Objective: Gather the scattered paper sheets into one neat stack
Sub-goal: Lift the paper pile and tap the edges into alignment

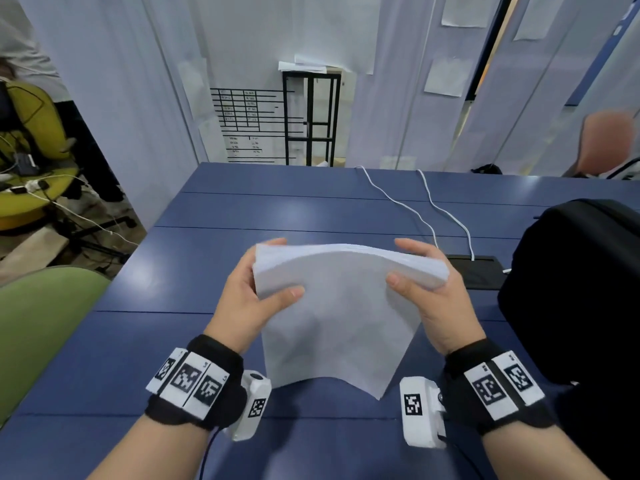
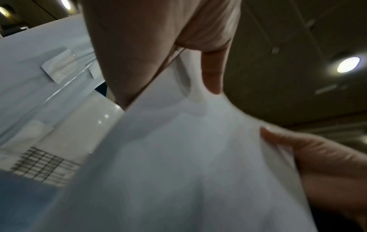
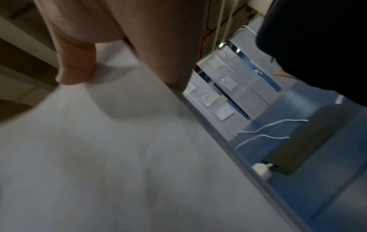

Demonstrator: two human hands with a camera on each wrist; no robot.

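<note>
Head view: left hand (image 1: 247,299) and right hand (image 1: 427,289) both clamped on paper stack (image 1: 341,306), thumbs on near face, fingers curled over far upper edge; stack at centre of frame, held upright, bowed, lower edge close over blue table (image 1: 173,358), contact not determinable. Upper edges roughly level, slightly fanned toward upper right. No loose sheets visible on table surface; gathering judged complete, squaring and laying flat judged outstanding. Black bag (image 1: 575,289) at right of frame, two white cables (image 1: 408,209) at upper centre right, green chair (image 1: 45,323) at lower left, all apart from stack. Left wrist view: paper stack (image 2: 188,164) filling centre and lower frame, left hand (image 2: 158,47) at top with thumb pressed on sheet face; fingers (image 2: 317,157) of right hand gripping opposite edge at lower right. Right wrist view: paper stack (image 3: 119,149) across lower left, right hand (image 3: 129,31) at top with thumb on sheet face, stack edge running diagonally toward lower right; table (image 3: 327,180), cables and bag at right. Edge alignment blurred, not verifiable.
</note>
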